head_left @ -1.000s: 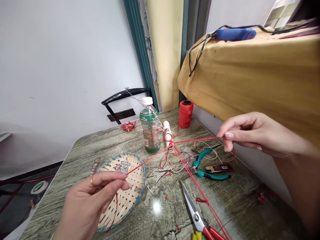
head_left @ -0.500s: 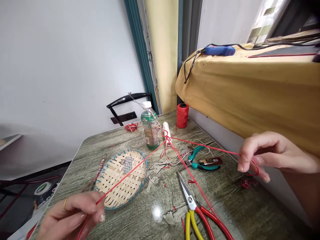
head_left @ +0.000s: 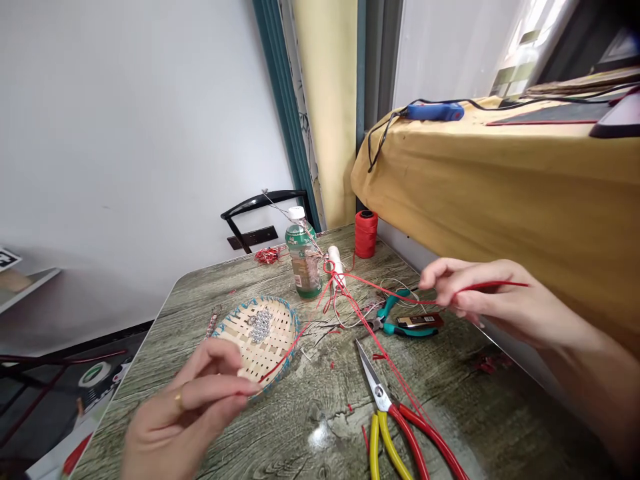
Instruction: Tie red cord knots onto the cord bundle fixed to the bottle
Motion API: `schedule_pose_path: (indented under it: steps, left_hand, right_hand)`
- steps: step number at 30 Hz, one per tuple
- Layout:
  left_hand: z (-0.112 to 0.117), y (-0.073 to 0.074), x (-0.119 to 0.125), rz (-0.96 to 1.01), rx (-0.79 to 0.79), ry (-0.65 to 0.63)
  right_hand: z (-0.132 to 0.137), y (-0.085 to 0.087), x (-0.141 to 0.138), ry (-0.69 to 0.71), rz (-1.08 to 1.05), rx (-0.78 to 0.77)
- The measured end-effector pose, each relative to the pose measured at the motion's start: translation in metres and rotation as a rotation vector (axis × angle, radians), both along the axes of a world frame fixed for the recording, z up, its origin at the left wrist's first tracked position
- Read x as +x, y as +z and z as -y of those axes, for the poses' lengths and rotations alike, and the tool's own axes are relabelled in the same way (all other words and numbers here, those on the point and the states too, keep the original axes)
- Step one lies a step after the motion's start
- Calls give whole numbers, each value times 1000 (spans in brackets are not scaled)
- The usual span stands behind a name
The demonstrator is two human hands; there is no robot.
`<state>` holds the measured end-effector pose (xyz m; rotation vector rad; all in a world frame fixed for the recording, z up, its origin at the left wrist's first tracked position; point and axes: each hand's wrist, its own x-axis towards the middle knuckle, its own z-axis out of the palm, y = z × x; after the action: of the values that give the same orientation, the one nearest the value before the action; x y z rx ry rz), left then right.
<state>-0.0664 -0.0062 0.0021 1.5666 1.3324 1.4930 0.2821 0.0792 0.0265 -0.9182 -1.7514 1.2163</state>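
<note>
Between thumb and index finger, my left hand point(head_left: 200, 400) pinches a red cord point(head_left: 385, 347) strand that runs up to a knotted bundle. My right hand point(head_left: 480, 293) is closed on another strand of red cord, whose loose end lies across the fingers. Both strands sag a little. They meet at a white roll point(head_left: 335, 261) beside a green-labelled bottle point(head_left: 303, 257). More red strands stretch from the bundle toward the front of the table. Left of centre, behind my left hand, lies a woven bamboo tray point(head_left: 245, 347) with small silvery pieces on it.
Scissors point(head_left: 383, 400) with red and yellow handles lie at the front. Teal-handled pliers point(head_left: 400, 327) and a small dark box point(head_left: 420, 321) lie near my right hand. A red thread spool point(head_left: 366, 235) stands at the back. A yellow cloth-covered surface point(head_left: 475, 180) rises at right.
My left hand has moved right and slightly up. My right hand has moved left and up. The red strands have gone from taut to slack, and both hands keep hold of them.
</note>
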Motion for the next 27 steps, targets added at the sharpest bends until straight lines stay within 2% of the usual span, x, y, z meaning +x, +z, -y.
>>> schedule_pose_path:
  steps: [2,4,6,8,10,15,22,27]
  left_hand:
    - [-8,0,20,25,-84,-60]
    - [-18,-4,40,93,-224,-37]
    - [-31,-10,59,204,-352,-3]
    - [-45,-15,74,312,-416,-7]
    - [-59,-20,87,409,-402,4]
    - [-81,-28,104,481,-397,23]
    - [-91,-37,116,554,-404,11]
    - [-94,-37,121,598,-416,-2]
  right_hand:
    - [-3,-1,-17,-41,-27,-139]
    - [-9,-5,-34,-40,-25,-231]
    - [-18,-12,-50,-23,-1,-265]
    - [-27,-20,-63,-14,32,-249]
    - [-35,-29,-72,-18,60,-220]
    - [-45,-42,-79,-41,97,-180]
    - [-46,-46,-85,-94,110,-118]
    - [-50,-48,-83,-133,104,-124]
